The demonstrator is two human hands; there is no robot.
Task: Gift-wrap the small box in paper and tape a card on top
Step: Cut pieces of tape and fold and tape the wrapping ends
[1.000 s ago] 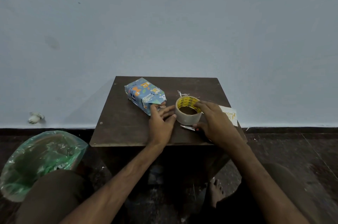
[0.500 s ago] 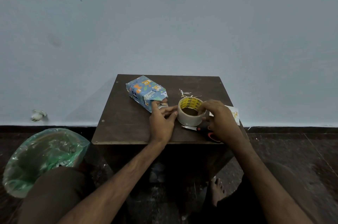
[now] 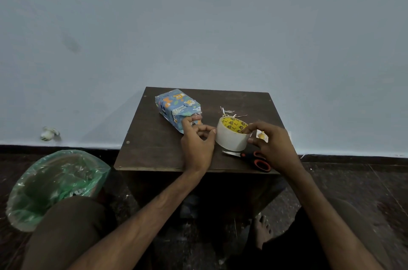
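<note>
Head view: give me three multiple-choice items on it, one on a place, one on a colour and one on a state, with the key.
1. Where do the scissors lie?
A. On the table, in front of the tape roll
B. In a drawer
C. On a shelf

2. What colour is the tape roll's inner core?
A. Red
B. Yellow
C. Green

3. What is the right hand doing?
A. Lying flat on the table
B. Holding the scissors
C. Gripping the tape roll

Key:
1 A: the scissors lie near the table's front edge, just before the roll.
2 B: the core shows yellow with black print.
3 C: its fingers and thumb curl round the roll's rim.
</note>
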